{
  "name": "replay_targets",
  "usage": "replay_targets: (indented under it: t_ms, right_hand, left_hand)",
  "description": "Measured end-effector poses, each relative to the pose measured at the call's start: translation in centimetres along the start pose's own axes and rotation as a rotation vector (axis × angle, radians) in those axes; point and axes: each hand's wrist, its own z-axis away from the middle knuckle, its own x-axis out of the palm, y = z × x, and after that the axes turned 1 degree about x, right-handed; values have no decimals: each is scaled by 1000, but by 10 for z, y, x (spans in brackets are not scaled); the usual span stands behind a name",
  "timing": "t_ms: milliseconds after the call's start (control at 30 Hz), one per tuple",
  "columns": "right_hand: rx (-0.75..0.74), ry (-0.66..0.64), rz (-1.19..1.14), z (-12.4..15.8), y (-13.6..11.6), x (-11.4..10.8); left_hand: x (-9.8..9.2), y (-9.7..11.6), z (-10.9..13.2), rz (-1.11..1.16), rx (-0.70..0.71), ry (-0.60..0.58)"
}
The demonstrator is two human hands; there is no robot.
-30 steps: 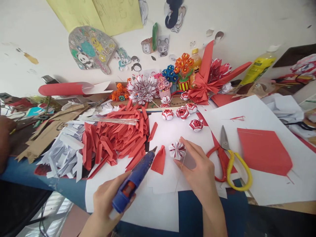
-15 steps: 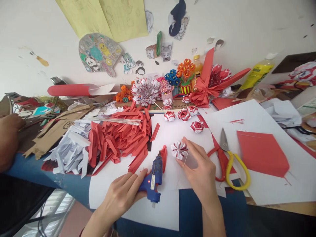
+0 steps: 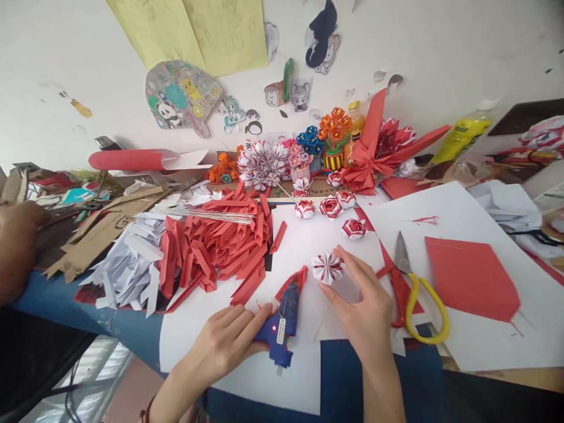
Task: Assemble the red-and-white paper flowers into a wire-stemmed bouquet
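Observation:
My left hand (image 3: 222, 341) is closed around the handle of a blue glue gun (image 3: 287, 311) with a lit red light. Its nozzle end lies over a folded red paper piece (image 3: 302, 277), so the tip is hard to make out. Between the thumb and fingers of my right hand (image 3: 365, 305) is a white and red folded paper flower (image 3: 326, 268), its pleated face turned up. Several finished paper flowers (image 3: 330, 207) sit just beyond it on the white paper (image 3: 293, 232). Right of that hand lie scissors (image 3: 414, 294) with red and yellow handles.
Piles of folded red strips (image 3: 229, 241) and white strips (image 3: 136, 258) lie left, with thin sticks (image 3: 211, 215) on top. A red sheet (image 3: 471, 279) rests at right. Flower pots and bottles line the wall. Another person's arm (image 3: 17, 247) is at far left.
The glue gun has shifted slightly right, its nozzle now over the red piece. The paper flower has moved a little right with my right hand. The whole view has shifted slightly.

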Motion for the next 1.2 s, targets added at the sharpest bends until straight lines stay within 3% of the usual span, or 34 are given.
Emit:
replay_targets:
  t_ms: [200, 333, 600, 833, 933, 1033, 1200]
  right_hand:
    - [51, 23, -27, 1, -1, -1]
    - [89, 51, -51, 1, -1, -2]
    - [96, 39, -97, 0, -1, -2]
    - [82, 12, -170, 1, -5, -4]
    - [25, 29, -149, 1, -8, -3]
    - [-32, 25, -148, 1, -10, -2]
    - [-87, 36, -155, 1, -11, -2]
  left_hand:
    - [0, -6, -5, 133, 14, -77]
    - [2, -7, -8, 196, -64, -101]
    - [14, -7, -20, 33, -267, -100]
    - [4, -2, -16, -142, -276, -122]
    - [-8, 3, -18, -208, -247, -114]
    - [-20, 13, -29, -257, -184, -33]
    - [-23, 39, -68, -234, 200, 132]
